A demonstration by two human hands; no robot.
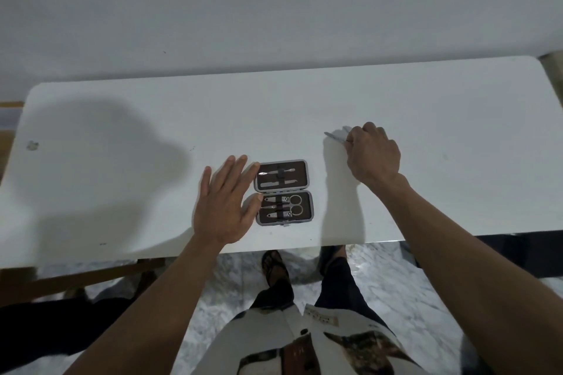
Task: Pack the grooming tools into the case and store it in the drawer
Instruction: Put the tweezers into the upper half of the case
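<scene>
At the bottom of the frame the person's patterned shirt (304,341) and dark trousers show above a marbled floor (213,298). Above them, the left hand (224,207) lies flat and spread on the white table (122,192), holding nothing, its fingertips touching the left edge of the open grooming case (285,192) at centre. The case's nearer half holds two nail clippers (277,215) and small scissors (292,204) under elastic straps; its farther half holds two slim metal tools (275,172). Right of centre and farther back, the right hand (373,155) is curled, fingers pinching a thin metal tool (335,137) that points left, low over the tabletop; whether its tip touches the surface cannot be told. A plain white wall (274,9) fills the top of the frame.
</scene>
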